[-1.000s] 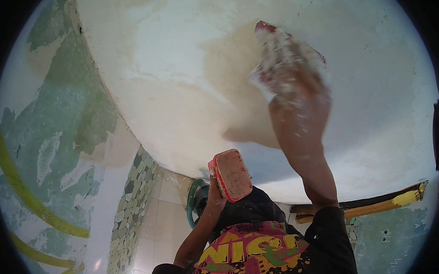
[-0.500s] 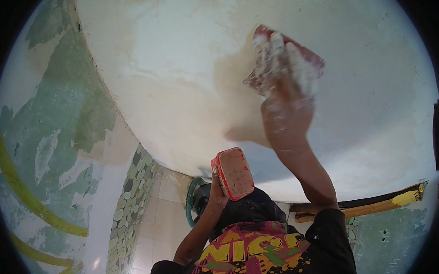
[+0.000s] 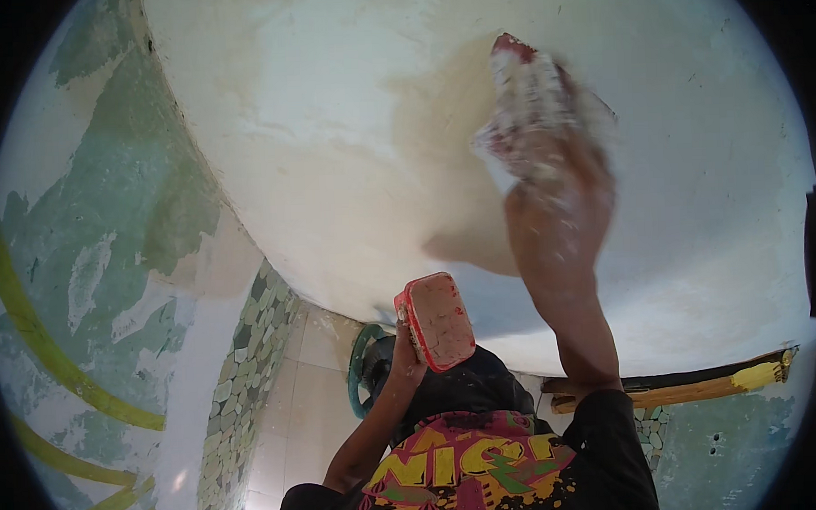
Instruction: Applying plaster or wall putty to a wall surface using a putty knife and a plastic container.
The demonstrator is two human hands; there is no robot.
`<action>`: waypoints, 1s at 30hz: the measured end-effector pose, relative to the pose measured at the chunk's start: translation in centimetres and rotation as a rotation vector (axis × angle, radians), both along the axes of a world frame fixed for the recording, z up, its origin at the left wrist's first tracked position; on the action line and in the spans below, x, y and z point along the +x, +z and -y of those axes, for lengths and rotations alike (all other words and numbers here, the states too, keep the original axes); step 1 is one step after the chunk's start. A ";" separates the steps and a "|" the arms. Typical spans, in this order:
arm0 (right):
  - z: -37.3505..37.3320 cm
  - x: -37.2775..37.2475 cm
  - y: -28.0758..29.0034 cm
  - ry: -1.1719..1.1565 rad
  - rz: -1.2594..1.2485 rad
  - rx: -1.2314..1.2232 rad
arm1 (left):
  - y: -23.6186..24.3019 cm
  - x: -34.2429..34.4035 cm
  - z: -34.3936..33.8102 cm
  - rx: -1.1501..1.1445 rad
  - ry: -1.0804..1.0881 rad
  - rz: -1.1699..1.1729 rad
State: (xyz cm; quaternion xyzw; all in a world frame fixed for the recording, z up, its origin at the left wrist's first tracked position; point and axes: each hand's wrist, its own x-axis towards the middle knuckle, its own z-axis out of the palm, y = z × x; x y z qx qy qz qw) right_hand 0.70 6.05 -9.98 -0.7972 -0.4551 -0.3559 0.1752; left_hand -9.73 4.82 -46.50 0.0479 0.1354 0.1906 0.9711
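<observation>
My right hand (image 3: 558, 182) is raised against the pale plastered wall (image 3: 313, 96), fingers pressed over a dark red sheet (image 3: 514, 47). The sheet and my fingers are coated in white and blurred by motion, so I cannot tell whether it is sandpaper or cloth. A tan patch and the arm's shadow show on the plaster beside them. Lower down, in front of my body, my left hand (image 3: 409, 352) grips the left side of a red plastic tub (image 3: 442, 321). The tub's broad face is crusted with pinkish-brown material, and its red rim shows around the edge.
On the left, a green wall (image 3: 110, 202) has peeling paint and yellow curved bands (image 3: 71, 388). A strip of stone mosaic (image 3: 241, 364) borders floor tiles (image 3: 296, 403). Near my legs stands a green round rim (image 3: 355, 369). Wooden boards (image 3: 691, 391) lie at the lower right.
My right hand has moved a little to the right along the wall with the red sheet. My left hand and the tub have hardly shifted.
</observation>
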 end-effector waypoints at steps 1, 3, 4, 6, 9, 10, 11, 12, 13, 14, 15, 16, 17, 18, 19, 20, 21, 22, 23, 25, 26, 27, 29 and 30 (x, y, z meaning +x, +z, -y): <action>-0.3 1.0 -2.0 0.089 0.115 0.011 | 0.2 0.1 0.1 -0.007 -0.004 -0.006; -1.0 1.5 -6.1 0.175 0.195 -0.100 | 0.9 0.5 0.0 -0.019 -0.016 -0.018; -1.5 0.4 -7.5 0.177 0.158 -0.224 | 1.3 0.7 0.0 -0.026 -0.019 -0.023; -2.3 -0.8 -8.8 0.139 0.066 -0.301 | 2.6 1.2 -0.1 0.017 -0.029 -0.065; -2.3 -2.3 -5.5 0.212 -0.060 -0.213 | 2.0 0.7 -0.1 0.043 -0.029 -0.083; -2.4 -2.9 -3.6 0.280 -0.107 -0.110 | 1.3 0.3 -0.2 0.033 -0.033 -0.060; -2.2 -3.0 -1.3 0.296 -0.087 -0.064 | 0.9 0.4 -0.1 0.029 -0.030 -0.057; -2.3 -2.7 0.2 0.312 -0.069 -0.015 | 0.6 0.4 -0.1 -0.001 -0.023 -0.014; -2.9 -2.1 0.2 0.318 -0.069 -0.017 | 0.4 0.3 0.0 -0.031 -0.016 0.028; -3.5 -1.2 -0.3 0.252 0.079 0.018 | 0.6 0.4 0.1 -0.031 -0.018 0.030; -4.0 -0.2 -1.0 0.188 0.229 0.053 | 1.1 0.6 0.1 -0.039 -0.028 0.043; -4.3 0.6 -1.9 0.122 0.377 0.089 | 1.6 0.7 0.1 -0.046 -0.037 0.055; -3.9 0.9 -3.6 0.228 0.272 -0.012 | 2.0 0.8 0.1 -0.046 -0.040 0.056; -3.4 0.6 -5.7 0.339 0.157 -0.112 | 2.4 0.4 -0.1 -0.007 -0.042 -0.016; -3.5 -0.3 -7.5 0.245 0.021 -0.239 | 2.8 0.5 -0.2 0.033 -0.045 -0.078; -3.8 -1.4 -8.5 0.146 -0.117 -0.363 | 3.0 0.5 -0.3 0.032 -0.047 -0.075; -3.7 -1.6 -8.6 0.142 -0.114 -0.364 | 3.1 0.4 -0.5 0.020 -0.041 -0.075; -3.6 -1.8 -8.6 0.175 -0.120 -0.329 | 3.2 0.4 -0.6 0.007 -0.036 -0.073; -3.7 -2.1 -8.7 0.220 -0.130 -0.294 | 3.2 0.3 -0.9 0.006 -0.028 -0.074; -3.0 -3.1 -5.6 0.259 0.009 -0.197 | 3.3 -0.2 -0.9 0.027 -0.026 -0.097; -3.1 -3.3 -3.3 0.356 -0.095 -0.073 | 2.5 -0.4 -0.8 0.025 -0.019 -0.098; -3.4 -3.0 -0.9 0.449 -0.194 0.053 | 1.3 -0.2 -0.6 -0.007 -0.022 0.012; -3.5 -1.6 2.5 0.306 -0.032 -0.017 | 0.1 0.0 -0.6 -0.040 -0.021 0.120; -3.6 -1.3 3.2 0.156 0.127 -0.085 | -0.1 0.1 -0.5 -0.085 -0.032 0.147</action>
